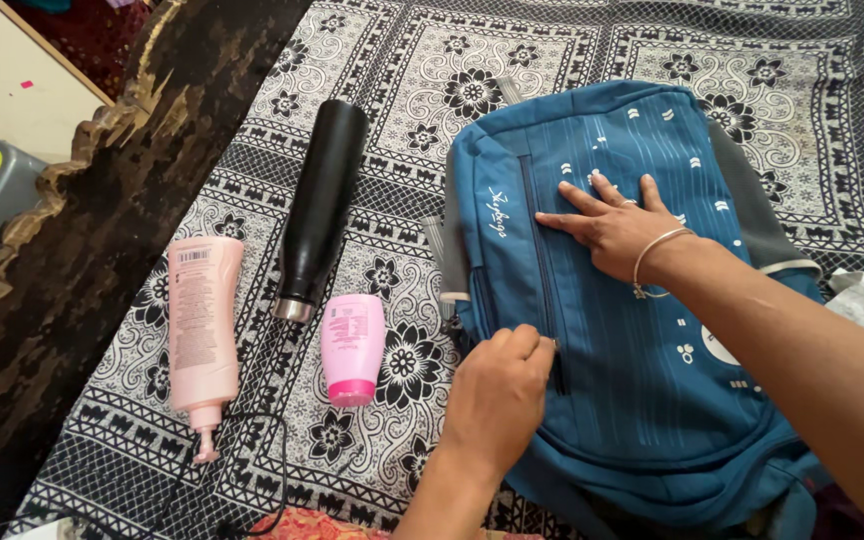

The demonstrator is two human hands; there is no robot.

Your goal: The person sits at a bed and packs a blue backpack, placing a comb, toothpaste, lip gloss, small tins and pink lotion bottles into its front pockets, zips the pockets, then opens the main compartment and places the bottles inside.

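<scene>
On the patterned bedsheet [572, 60], head view, a blue backpack [642, 400] is lying flat, front side up, toward the right of the bed. The person is pressing the right hand [617, 232] flat on the upper front panel, fingers spread wide, palm down, gripping nothing; a thin bangle [658, 250] is sitting at that wrist. The left hand [497, 395] is curling at the lower end of the front zip [542, 270], fingers pinched narrow, prob. on the zip pull, though the pull itself is hidden under the knuckles.

Handling, as a guess: the backpack is soft fabric, floppy, light-to-medium, w/ a dull cloth face that is not slippery. Best holds look like the zip pull for the pocket, or the padded edges and straps for lifting; the flat palm is steadying the cloth so it is not bunching.

Left of the backpack, apart from it, a black bottle [320, 205] is lying on its side, w/ a small pink bottle [352, 348] just below its metal end and a tall pink pump bottle [202, 330] further left. A black cable [277, 460] is looping near the pump. A dark carved bed edge [82, 250] is running along the left, so free room is mostly the sheet above the backpack and the strip betw. backpack and bottles.
</scene>
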